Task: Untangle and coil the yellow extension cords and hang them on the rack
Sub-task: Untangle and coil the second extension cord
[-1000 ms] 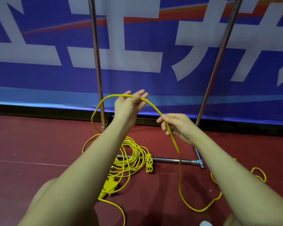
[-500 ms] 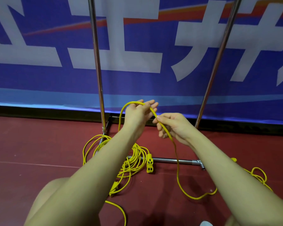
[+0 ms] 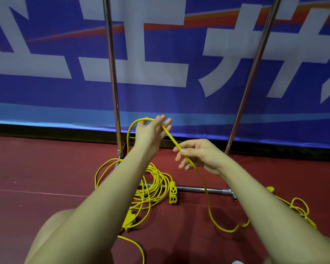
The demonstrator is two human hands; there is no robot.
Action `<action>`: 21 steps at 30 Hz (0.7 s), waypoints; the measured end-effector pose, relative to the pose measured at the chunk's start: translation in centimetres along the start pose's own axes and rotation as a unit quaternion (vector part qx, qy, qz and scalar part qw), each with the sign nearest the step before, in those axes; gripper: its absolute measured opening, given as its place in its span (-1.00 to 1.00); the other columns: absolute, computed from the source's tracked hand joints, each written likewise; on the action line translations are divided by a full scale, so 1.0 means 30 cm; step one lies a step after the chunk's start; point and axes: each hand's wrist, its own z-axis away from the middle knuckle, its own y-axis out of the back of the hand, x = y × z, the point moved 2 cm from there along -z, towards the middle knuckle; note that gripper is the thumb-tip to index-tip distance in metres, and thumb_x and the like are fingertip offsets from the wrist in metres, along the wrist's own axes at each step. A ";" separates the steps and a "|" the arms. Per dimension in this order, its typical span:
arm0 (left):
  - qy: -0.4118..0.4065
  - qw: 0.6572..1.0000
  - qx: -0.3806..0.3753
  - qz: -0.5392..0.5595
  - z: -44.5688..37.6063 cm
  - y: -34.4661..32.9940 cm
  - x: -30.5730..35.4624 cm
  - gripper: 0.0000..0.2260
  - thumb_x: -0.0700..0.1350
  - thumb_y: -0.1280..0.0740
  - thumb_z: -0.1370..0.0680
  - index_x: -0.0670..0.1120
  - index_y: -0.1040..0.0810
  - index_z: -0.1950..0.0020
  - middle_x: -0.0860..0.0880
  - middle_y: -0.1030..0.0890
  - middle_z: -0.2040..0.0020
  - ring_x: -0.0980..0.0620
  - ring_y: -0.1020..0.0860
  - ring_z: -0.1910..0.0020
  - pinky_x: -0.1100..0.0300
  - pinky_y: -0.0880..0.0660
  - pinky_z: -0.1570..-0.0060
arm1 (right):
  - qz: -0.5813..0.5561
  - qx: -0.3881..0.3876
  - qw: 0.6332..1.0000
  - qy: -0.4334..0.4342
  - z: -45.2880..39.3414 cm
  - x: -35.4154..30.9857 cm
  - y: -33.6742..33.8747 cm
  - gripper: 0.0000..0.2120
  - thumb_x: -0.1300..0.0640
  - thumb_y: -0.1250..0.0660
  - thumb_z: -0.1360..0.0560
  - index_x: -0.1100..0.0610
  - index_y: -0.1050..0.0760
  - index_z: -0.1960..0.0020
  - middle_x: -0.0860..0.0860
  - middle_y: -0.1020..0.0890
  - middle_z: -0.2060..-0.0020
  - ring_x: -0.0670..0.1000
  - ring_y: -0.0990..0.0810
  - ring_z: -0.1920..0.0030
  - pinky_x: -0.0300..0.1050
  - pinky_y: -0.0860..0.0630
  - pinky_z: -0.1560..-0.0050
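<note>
Red floor and a blue banner [image 3: 46, 96] back a chrome rack [image 3: 112, 73], with yellow cord being gathered in front of it.

At left, most of the yellow extension cord [image 3: 154, 184] lies piled by the rack's left upright, around its base bar, a socket block [image 3: 173, 192] beside it; nothing hangs yet. Reaching forward, the left hand [image 3: 151, 131] is raised with fingers spread loosely, the cord draped over it in an arch rather than clenched, probably to size a coil loop. Lower and to the right, the right hand [image 3: 199, 155] pinches the same strand between thumb and forefinger, likely feeding slack that trails to the floor and a knotted stretch [image 3: 299, 207] far right.
</note>
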 end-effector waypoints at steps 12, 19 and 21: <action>-0.052 0.998 -0.040 -0.008 0.022 -0.019 -0.009 -0.42 -0.48 -0.16 -0.55 -0.04 -0.12 -0.47 -0.24 -0.54 -0.14 -0.13 -0.62 0.06 0.12 -0.59 0.05 | 0.004 0.030 1.000 -0.008 -0.012 -0.006 0.004 -0.81 0.20 -0.20 -0.58 0.24 -0.56 0.06 0.06 -0.65 0.38 -0.01 -0.64 0.42 -0.28 -0.50 0.40; 0.003 1.000 0.028 -0.008 -0.030 0.020 0.018 -0.41 -0.41 -0.22 -0.56 -0.23 -0.01 -0.51 -0.21 -0.53 -0.07 -0.12 -0.60 0.06 -0.03 -0.55 0.02 | 0.029 0.039 0.998 -0.030 -0.010 0.017 0.021 -0.84 0.25 -0.22 -0.57 0.26 -0.55 0.10 0.05 -0.63 0.42 -0.03 -0.63 0.44 -0.28 -0.52 0.42; 0.046 0.994 -0.008 -0.100 -0.001 -0.007 -0.022 -0.44 -0.42 -0.24 -0.54 -0.26 -0.07 -0.47 -0.17 -0.53 0.04 -0.08 -0.60 0.13 0.00 -0.54 0.04 | 0.027 0.062 0.998 -0.021 -0.017 0.020 0.013 -0.83 0.25 -0.21 -0.58 0.26 -0.54 0.10 0.04 -0.62 0.44 -0.03 -0.63 0.45 -0.27 -0.53 0.44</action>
